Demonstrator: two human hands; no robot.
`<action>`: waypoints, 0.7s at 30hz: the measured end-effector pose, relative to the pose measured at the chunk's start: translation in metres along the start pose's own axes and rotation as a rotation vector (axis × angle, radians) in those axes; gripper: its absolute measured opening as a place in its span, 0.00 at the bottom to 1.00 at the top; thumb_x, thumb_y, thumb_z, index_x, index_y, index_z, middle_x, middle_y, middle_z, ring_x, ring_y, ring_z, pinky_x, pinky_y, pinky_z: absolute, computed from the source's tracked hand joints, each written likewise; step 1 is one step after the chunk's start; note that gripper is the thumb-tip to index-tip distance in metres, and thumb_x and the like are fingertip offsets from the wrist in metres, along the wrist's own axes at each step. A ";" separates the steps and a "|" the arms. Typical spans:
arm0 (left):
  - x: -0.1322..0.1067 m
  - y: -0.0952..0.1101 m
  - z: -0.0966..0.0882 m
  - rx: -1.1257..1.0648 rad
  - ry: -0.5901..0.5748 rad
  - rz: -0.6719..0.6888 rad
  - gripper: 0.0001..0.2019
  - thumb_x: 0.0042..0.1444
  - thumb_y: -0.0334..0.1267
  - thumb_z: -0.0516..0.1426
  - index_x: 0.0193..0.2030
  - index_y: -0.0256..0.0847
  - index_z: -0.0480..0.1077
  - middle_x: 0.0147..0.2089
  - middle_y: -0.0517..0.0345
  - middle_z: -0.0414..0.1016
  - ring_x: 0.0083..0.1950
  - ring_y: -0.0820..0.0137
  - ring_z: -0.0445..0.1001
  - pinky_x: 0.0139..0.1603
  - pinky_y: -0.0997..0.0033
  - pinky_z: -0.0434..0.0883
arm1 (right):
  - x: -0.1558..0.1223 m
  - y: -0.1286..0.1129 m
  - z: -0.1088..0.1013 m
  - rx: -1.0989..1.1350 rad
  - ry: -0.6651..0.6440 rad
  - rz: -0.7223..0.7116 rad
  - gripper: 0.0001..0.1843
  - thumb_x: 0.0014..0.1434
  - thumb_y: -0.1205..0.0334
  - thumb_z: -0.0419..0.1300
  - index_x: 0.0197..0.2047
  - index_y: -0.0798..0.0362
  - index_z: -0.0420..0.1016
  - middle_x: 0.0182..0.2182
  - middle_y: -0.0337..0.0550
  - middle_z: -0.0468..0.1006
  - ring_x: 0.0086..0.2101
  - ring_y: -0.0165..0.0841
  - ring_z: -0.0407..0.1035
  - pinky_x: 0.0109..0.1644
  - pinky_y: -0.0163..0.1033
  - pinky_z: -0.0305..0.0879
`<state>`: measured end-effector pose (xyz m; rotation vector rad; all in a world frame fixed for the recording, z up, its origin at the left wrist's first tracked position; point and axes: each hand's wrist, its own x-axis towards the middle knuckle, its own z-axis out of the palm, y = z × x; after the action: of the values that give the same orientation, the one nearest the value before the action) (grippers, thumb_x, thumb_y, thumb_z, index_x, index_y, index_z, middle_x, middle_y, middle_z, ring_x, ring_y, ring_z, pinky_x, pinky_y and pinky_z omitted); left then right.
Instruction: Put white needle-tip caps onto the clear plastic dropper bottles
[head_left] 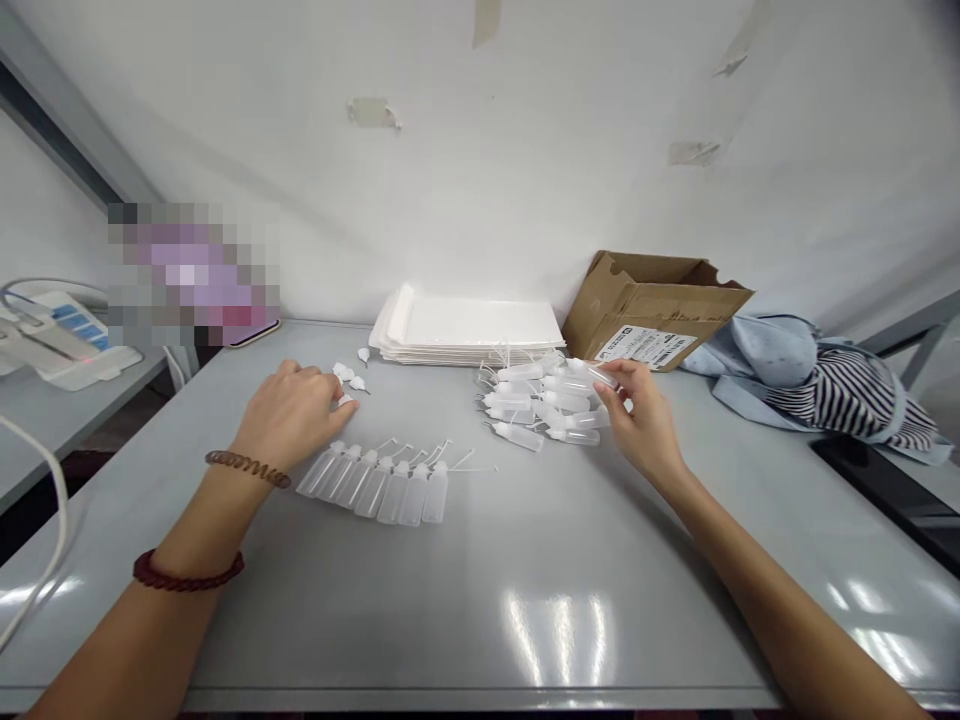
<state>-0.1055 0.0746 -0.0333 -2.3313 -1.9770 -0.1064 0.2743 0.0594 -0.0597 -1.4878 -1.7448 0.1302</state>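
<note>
My left hand (289, 415) rests knuckles-up on the grey table (480, 580), its fingers curled and pinched at a small white cap (346, 400), with a few more loose caps (351, 374) just beyond. Below it lies a neat row of several small translucent needle-tip bottles (379, 485). My right hand (637, 420) reaches into a loose pile of the same bottles (540, 400), its fingers closed round one bottle (592, 374) at the pile's right edge.
A stack of white flat bags (469, 330) lies at the back centre. An open cardboard box (652, 305) stands to its right, beside crumpled blue and striped clothing (817, 385). A white power strip (52, 340) sits on the left bench. A white wall closes the back.
</note>
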 end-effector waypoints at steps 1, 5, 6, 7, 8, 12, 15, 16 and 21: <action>0.000 0.001 0.001 0.005 -0.003 0.003 0.17 0.54 0.45 0.49 0.29 0.35 0.74 0.31 0.39 0.76 0.41 0.44 0.67 0.36 0.54 0.64 | 0.000 0.000 0.000 0.007 -0.005 -0.009 0.09 0.62 0.61 0.51 0.46 0.50 0.64 0.45 0.47 0.75 0.31 0.34 0.67 0.32 0.39 0.63; 0.002 0.003 0.004 -0.017 -0.014 0.017 0.16 0.53 0.43 0.49 0.28 0.36 0.72 0.31 0.40 0.76 0.41 0.46 0.67 0.36 0.55 0.65 | 0.001 0.002 0.002 0.021 -0.023 -0.032 0.09 0.61 0.64 0.50 0.45 0.50 0.66 0.47 0.47 0.75 0.34 0.34 0.68 0.34 0.39 0.65; 0.002 0.003 0.004 -0.034 -0.016 0.018 0.15 0.53 0.43 0.49 0.27 0.37 0.72 0.31 0.41 0.76 0.40 0.47 0.67 0.36 0.55 0.65 | 0.002 0.002 0.002 0.020 -0.022 -0.035 0.08 0.61 0.64 0.50 0.44 0.50 0.66 0.47 0.47 0.75 0.34 0.34 0.68 0.33 0.39 0.65; 0.002 0.004 0.004 -0.054 -0.018 0.019 0.15 0.53 0.44 0.49 0.27 0.37 0.71 0.30 0.43 0.75 0.40 0.48 0.67 0.36 0.56 0.65 | 0.002 0.003 0.003 0.018 -0.020 -0.038 0.08 0.60 0.64 0.51 0.43 0.51 0.66 0.48 0.47 0.74 0.34 0.34 0.68 0.33 0.39 0.65; 0.002 0.005 0.003 -0.080 -0.020 0.021 0.14 0.53 0.44 0.49 0.27 0.38 0.71 0.30 0.44 0.75 0.40 0.49 0.68 0.36 0.57 0.65 | 0.001 0.003 0.003 0.015 -0.015 -0.041 0.08 0.60 0.64 0.51 0.43 0.51 0.66 0.48 0.47 0.74 0.35 0.34 0.68 0.32 0.39 0.65; 0.000 0.011 -0.002 -0.190 -0.016 0.039 0.13 0.54 0.45 0.50 0.31 0.39 0.70 0.32 0.51 0.75 0.42 0.55 0.69 0.39 0.62 0.67 | 0.000 0.003 0.001 -0.012 0.021 -0.048 0.09 0.58 0.66 0.51 0.43 0.50 0.67 0.46 0.47 0.74 0.34 0.34 0.68 0.31 0.39 0.65; -0.003 0.019 -0.007 -0.269 0.016 0.066 0.12 0.55 0.46 0.51 0.32 0.40 0.68 0.33 0.52 0.73 0.44 0.57 0.68 0.40 0.62 0.67 | -0.002 -0.004 -0.001 -0.054 0.094 -0.059 0.10 0.57 0.66 0.51 0.43 0.51 0.66 0.45 0.50 0.73 0.36 0.37 0.68 0.32 0.42 0.66; -0.004 0.022 -0.008 -0.299 0.038 0.084 0.11 0.55 0.45 0.52 0.32 0.40 0.68 0.32 0.53 0.72 0.43 0.57 0.67 0.39 0.62 0.66 | -0.004 -0.010 -0.002 -0.071 0.133 -0.068 0.09 0.58 0.66 0.51 0.43 0.52 0.66 0.46 0.52 0.72 0.39 0.40 0.67 0.35 0.45 0.66; -0.011 0.033 -0.014 -0.393 0.178 0.236 0.08 0.54 0.42 0.54 0.32 0.41 0.66 0.29 0.56 0.68 0.39 0.61 0.64 0.36 0.64 0.65 | -0.026 -0.062 0.007 -0.032 0.084 -0.336 0.09 0.59 0.67 0.54 0.44 0.51 0.64 0.41 0.52 0.71 0.44 0.43 0.66 0.45 0.50 0.64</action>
<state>-0.0747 0.0572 -0.0215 -2.6530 -1.7077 -0.7170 0.2207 0.0216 -0.0429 -1.1834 -1.9061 -0.1329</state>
